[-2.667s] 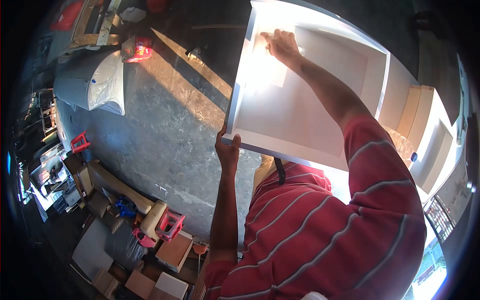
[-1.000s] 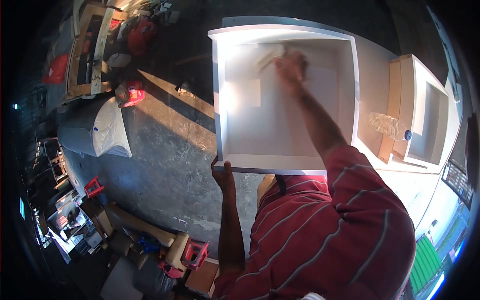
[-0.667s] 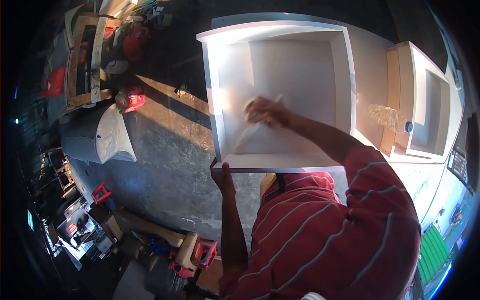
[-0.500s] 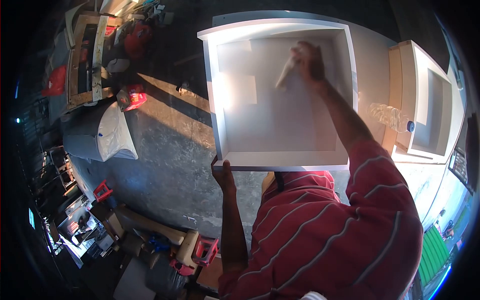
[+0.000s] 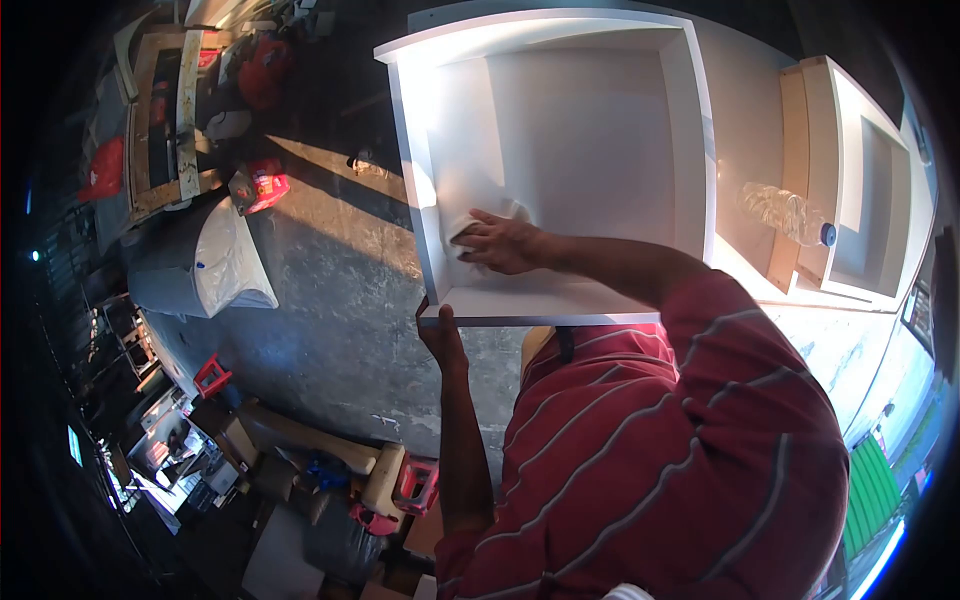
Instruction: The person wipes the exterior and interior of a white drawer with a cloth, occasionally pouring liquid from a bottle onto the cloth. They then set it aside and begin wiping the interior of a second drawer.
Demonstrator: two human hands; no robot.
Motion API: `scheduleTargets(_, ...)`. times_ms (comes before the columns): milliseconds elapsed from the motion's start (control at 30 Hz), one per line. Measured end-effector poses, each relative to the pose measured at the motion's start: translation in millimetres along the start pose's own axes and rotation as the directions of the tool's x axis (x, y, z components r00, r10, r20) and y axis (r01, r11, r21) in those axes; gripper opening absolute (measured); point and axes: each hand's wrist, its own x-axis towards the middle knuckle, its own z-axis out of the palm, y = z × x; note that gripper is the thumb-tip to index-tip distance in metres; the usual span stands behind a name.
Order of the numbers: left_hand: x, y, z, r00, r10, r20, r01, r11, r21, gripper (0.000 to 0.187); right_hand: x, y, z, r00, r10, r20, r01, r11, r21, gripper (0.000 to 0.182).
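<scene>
A white open-topped drawer (image 5: 590, 140) lies in front of me on a white surface, its raised walls around a flat bottom. Low on the left inside it, my right hand (image 5: 507, 246) presses a pale cloth (image 5: 518, 211) against the bottom near the left wall. The cloth is bunched and partly covered by the fingers. At the near left corner, my left hand (image 5: 441, 338) grips the drawer's edge, thumb on top and the other fingers mostly hidden beneath.
Right of the drawer, a clear plastic bottle (image 5: 787, 214) with a blue cap lies on its side by another white drawer-like box (image 5: 868, 190). On the concrete floor (image 5: 340, 265) are a red packet (image 5: 262, 187) and a grey plastic-covered piece (image 5: 205, 262). Small red stools (image 5: 414, 484) stand below left.
My right hand has swept the cloth from the drawer's far right part toward its near left corner. My left hand keeps its hold on the corner. The view has shifted slightly.
</scene>
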Motion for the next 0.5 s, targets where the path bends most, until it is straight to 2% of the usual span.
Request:
scheduleTargets(33,-0.6,-2.5,0.5,1.0,-0.003,-0.009,0.003,1.0,-0.006,0.073,-15.3,9.5,8.0,1.0,-0.009,0.007,0.009,1.0,0.002,0.035)
scheduleTargets(100,1.0,-5.8,-0.4,0.999,0.033,-0.004,-0.033,0.999,-0.003,0.075,-41.2,55.5,29.8,0.971,-0.056,-0.231,0.095,0.983,0.159,0.035)
scheduleTargets(133,2.8,-4.7,1.9,0.999,0.036,-0.012,-0.037,0.999,-0.01,0.075,-45.3,93.8,25.4,0.963,0.091,-0.254,0.029,0.901,0.434,0.037)
scheduleTargets(167,1.0,-3.3,2.9,0.999,0.043,-0.002,-0.043,0.999,-0.016,0.074,-46.8,122.7,23.4,0.943,0.241,-0.228,-0.024,0.735,0.678,0.038)
scheduleTargets(200,-0.6,-3.4,2.8,0.999,0.049,0.008,-0.049,0.999,-0.021,0.074,-43.3,127.7,-19.9,0.905,0.324,-0.276,-0.279,0.941,0.19,0.038)
scheduleTargets(233,0.6,-5.2,1.4,0.999,0.049,0.0,-0.049,0.999,-0.023,0.074,-36.3,130.4,-74.5,0.859,0.356,-0.367,-0.481,0.806,-0.345,0.039)
scheduleTargets(300,3.0,-8.3,-1.0,0.998,0.059,0.034,-0.059,0.998,-0.014,0.075,-26.8,165.2,-99.1,0.66,0.504,-0.557,-0.707,0.666,-0.236,0.039)
scheduleTargets(333,-0.7,-8.8,-2.6,0.998,0.059,0.036,-0.058,0.998,-0.01,0.075,-28.3,158.6,-91.6,0.699,0.371,-0.611,-0.675,0.625,-0.393,0.037)
scheduleTargets(367,-2.5,-6.5,0.9,0.998,0.06,0.012,-0.06,0.998,-0.006,0.073,-31.4,151.1,-71.4,0.695,0.37,-0.616,-0.679,0.62,-0.393,0.037)
scheduleTargets(400,0.2,-3.5,5.7,0.998,0.067,-0.015,-0.068,0.998,-0.01,0.072,-35.3,146.6,-40.3,0.88,0.175,-0.441,-0.47,0.443,-0.763,0.037)
scheduleTargets(433,3.3,-1.5,7.7,0.997,0.074,-0.014,-0.074,0.997,-0.017,0.072,-39.0,136.0,-23.3,0.985,0.056,-0.161,-0.169,0.165,-0.972,0.037)
scheduleTargets(467,2.2,-1.6,7.5,0.998,0.069,-0.011,-0.069,0.997,-0.024,0.07,-43.4,85.6,-30.6,0.963,0.147,-0.227,-0.267,0.639,-0.721,0.036)
scheduleTargets(500,0.5,-2.7,6.4,0.998,0.064,-0.011,-0.064,0.997,-0.031,0.069,-43.9,41.1,-43.3,0.938,0.26,-0.23,-0.315,0.915,-0.252,0.034)
